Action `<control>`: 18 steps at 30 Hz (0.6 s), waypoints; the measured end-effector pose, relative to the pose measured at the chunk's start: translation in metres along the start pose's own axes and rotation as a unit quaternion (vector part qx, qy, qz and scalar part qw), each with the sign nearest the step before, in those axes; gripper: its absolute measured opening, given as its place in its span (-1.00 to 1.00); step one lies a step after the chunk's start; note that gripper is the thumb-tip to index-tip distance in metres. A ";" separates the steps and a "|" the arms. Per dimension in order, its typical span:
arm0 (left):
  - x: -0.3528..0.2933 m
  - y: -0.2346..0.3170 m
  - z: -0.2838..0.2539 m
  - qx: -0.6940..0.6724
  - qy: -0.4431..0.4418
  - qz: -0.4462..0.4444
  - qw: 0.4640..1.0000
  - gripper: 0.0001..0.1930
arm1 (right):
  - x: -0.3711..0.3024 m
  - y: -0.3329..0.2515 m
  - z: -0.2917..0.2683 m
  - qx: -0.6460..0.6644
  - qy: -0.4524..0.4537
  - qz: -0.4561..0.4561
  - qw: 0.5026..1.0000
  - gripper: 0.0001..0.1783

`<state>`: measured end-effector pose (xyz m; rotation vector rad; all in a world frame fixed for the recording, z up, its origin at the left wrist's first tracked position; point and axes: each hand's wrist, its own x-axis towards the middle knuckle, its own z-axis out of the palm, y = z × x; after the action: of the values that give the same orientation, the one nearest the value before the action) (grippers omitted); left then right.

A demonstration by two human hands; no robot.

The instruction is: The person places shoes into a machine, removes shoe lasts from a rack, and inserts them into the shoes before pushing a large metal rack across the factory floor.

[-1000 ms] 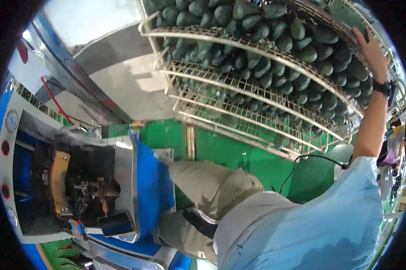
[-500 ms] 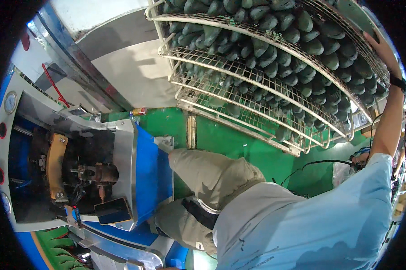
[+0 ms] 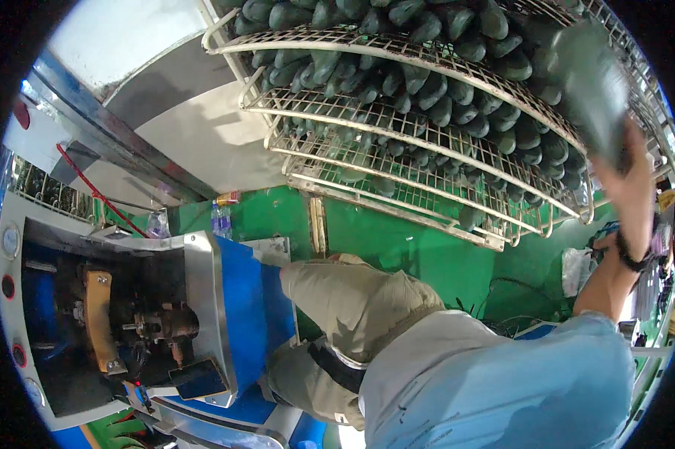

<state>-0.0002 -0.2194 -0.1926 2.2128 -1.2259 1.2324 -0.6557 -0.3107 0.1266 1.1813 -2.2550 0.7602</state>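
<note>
My right hand (image 3: 628,173) is raised at the upper right, with a black band on its wrist. Its fingers are closed on the end of a dark green shoe last (image 3: 593,82), which is smeared by motion. That last is held at the right end of a cream wire rack (image 3: 397,52). Rows of similar dark shoe lasts (image 3: 435,90) crowd the rack's upper shelves, while the lower ones carry fewer. My left hand is outside the picture.
At the left stands a blue and grey machine (image 3: 259,307) with a curved tan pad (image 3: 98,322) inside its opening. A dark phone-like slab (image 3: 199,380) rests on its front edge. Plastic bottles (image 3: 221,219) stand on the green floor (image 3: 367,232) beyond. Cables (image 3: 513,284) lie near the rack.
My right hand has come away from the rack's far right edge, down and nearer to me, and now carries a shoe last. The view has shifted a little.
</note>
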 end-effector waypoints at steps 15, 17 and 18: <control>0.001 0.001 0.010 0.045 0.017 0.093 0.994 -0.54 | -0.287 0.111 0.511 -0.059 -0.429 0.297 0.851 -0.10; -0.005 -0.013 0.011 0.066 0.016 0.105 0.992 -0.54 | -0.297 0.109 0.549 -0.136 -0.335 0.231 0.903 -0.02; -0.010 -0.024 0.015 0.076 0.019 0.112 0.991 -0.54 | -0.284 0.091 0.552 -0.079 -0.381 0.205 0.898 0.04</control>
<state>0.0240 -0.2093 -0.2067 2.1907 -1.4397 1.4932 -0.6735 -0.4706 -0.4800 1.0414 -3.2115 0.2362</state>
